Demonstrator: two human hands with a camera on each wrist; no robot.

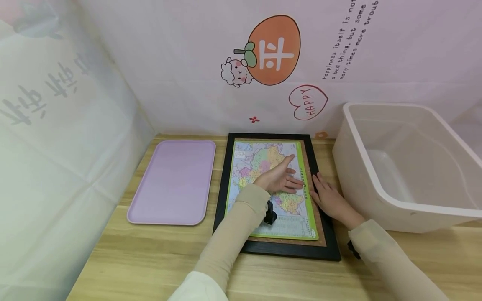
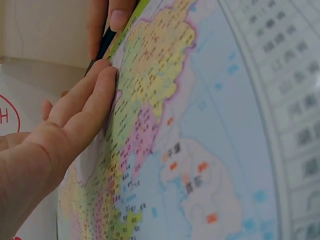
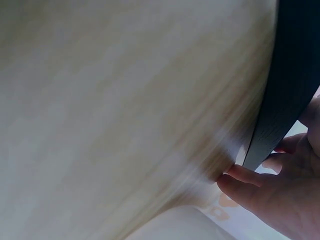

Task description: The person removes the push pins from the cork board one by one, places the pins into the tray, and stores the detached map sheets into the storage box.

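Observation:
A map of China [image 1: 260,161] with a green border lies on a brown board inside a black rectangular frame [image 1: 290,249], flat on the table. My left hand [image 1: 276,179] is over the map with its fingers fairly straight, pointing right. In the left wrist view the left hand's fingertips [image 2: 107,75] appear to touch the map's surface. My right hand [image 1: 332,201] rests at the frame's right side. In the right wrist view, the right hand [image 3: 280,192] has some fingertips on the table beside the frame's outer edge and others across the black rail [image 3: 290,65].
To the left lies a lilac tray [image 1: 173,182] on the wooden table [image 1: 158,255]. A large white bin [image 1: 361,167] stands close to my right hand. Behind the table hangs a printed cloth [image 1: 180,75], and another sheet covers the left side.

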